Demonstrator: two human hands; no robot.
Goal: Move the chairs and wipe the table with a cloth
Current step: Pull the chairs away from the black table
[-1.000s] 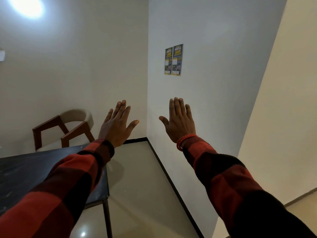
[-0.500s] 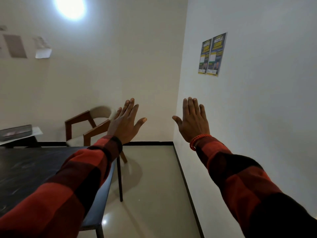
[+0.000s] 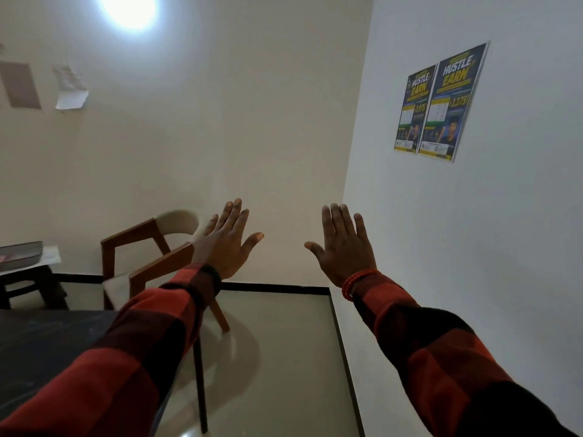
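Both hands up in front of us, arms stretched out, nothing held. Left hand (image 3: 225,244) flat, fingers straight and together, thumb out, back of hand to camera. Right hand (image 3: 342,247) the same, fingers straight, thumb spread, red bead bracelet (image 3: 355,280) at the wrist. Neither touches anything; they hang in the air well above the floor, apart from each other. Red and black checked sleeves (image 3: 441,351) on both arms.

Outward: the dark surface (image 3: 38,345) sits lower left under our left arm, its far right corner carried by a thin black leg (image 3: 200,383). We see no cloth on the part that shows, and none anywhere else in view. One wooden chair (image 3: 142,257) with a pale seat and curved back stands beyond the far edge of the surface, against the back wall, partly hidden by the left hand. We cannot tell if that counts as already moved. No other chairs visible.

Far left, a low stool or side table (image 3: 28,279) with a dark tray-like thing on paper. Two posters (image 3: 440,105) on the right wall, papers on the back wall, ceiling light top left.

Our read on progress: at or near the start. No chair in hand, no cloth picked up, no sign of wiping on the surface. Left: chairs, find the cloth, wipe
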